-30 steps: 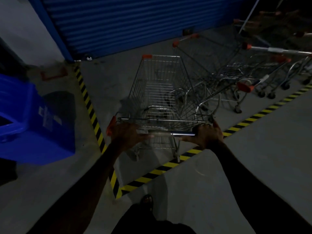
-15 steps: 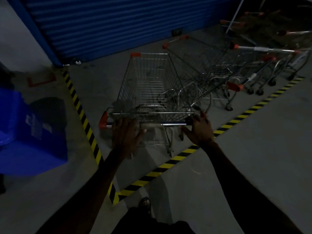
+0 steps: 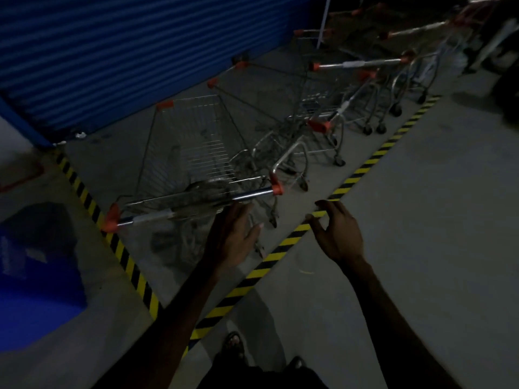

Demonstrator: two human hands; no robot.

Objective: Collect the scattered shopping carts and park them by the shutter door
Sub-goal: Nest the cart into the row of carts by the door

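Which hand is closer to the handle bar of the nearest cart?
Left. The left hand is just below the handle bar, fingers almost at it. The right hand is apart, further right, over the striped tape.

Shopping carts (image 3: 196, 153): at least four, more too dark to count
Hands (image 3: 236, 237): two
Blue bins (image 3: 36, 276): one
Shutter doors (image 3: 126, 51): one

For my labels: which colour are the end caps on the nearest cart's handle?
Orange-red end caps, seen in the head view.
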